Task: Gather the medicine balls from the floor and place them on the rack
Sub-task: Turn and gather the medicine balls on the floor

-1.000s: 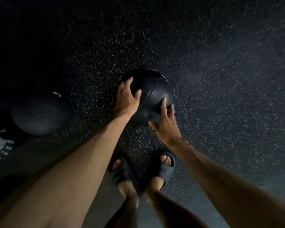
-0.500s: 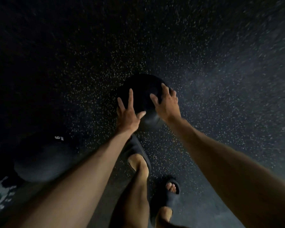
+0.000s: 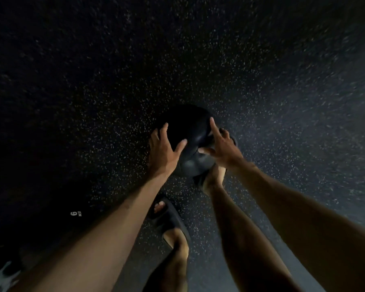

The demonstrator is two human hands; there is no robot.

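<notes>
Medicine ball (image 3: 187,131): a black, seamed sphere seen from the head view against a dark speckled floor (image 3: 282,102). It is grasped from both sides. Whether its underside touches the floor cannot be told.

Left hand (image 3: 163,150): set on the ball's left flank, palm against the surface. The fingers (image 3: 166,128) are spread and follow the curve, with the thumb reaching across the near face. This hand grasps the ball.

Right hand (image 3: 224,149): set on the ball's right flank. The index finger lies straight up along the surface, the thumb presses the near face toward the seam, and the remaining fingers bend round the far right side. This hand also grasps the ball. Both forearms run from the ball to the lower edge of the frame.

Right foot (image 3: 213,178): in a dark sandal, directly below and partly behind the ball, under the right wrist. Whether foot and ball touch cannot be told.

Left foot (image 3: 167,220): in a like sandal, nearer the viewer than the ball and apart from it.

Second ball (image 3: 76,213): well to the lower left of the held ball, almost lost in shadow. It is known only by a white "6 KG" mark.

Pale patch (image 3: 2,277): at the lower-left corner, far from the ball, too dim to identify.
</notes>
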